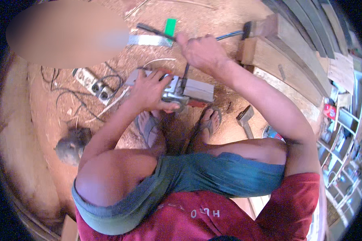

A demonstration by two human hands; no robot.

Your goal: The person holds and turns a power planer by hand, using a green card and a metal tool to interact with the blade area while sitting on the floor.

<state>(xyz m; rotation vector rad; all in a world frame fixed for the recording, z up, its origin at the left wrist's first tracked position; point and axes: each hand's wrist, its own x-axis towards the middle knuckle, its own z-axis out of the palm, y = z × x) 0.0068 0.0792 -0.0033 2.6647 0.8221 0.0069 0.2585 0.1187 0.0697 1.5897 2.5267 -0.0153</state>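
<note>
My left hand point(151, 90) lies over a silver-grey metal tool with flat plates and some red underneath, which looks like a power planer point(199, 90) turned sole up. Its fingers are curled around the body, and the tool sits just above my feet. Beyond it, my right hand point(205, 52) is closed around a dark bar point(151, 29) whose end sticks out to the left. A thin dark shaft point(186, 72) runs down from near that hand to the middle of the planer; whether bar and shaft are one piece I cannot tell.
A power strip point(86, 78) with tangled cords lies on the dusty ground to the left, near a dark rounded lump point(73, 146). A hammer-like tool point(245, 116) rests by my right foot. Thick timber beams point(287, 60) stand at right, before cluttered shelving point(342, 132).
</note>
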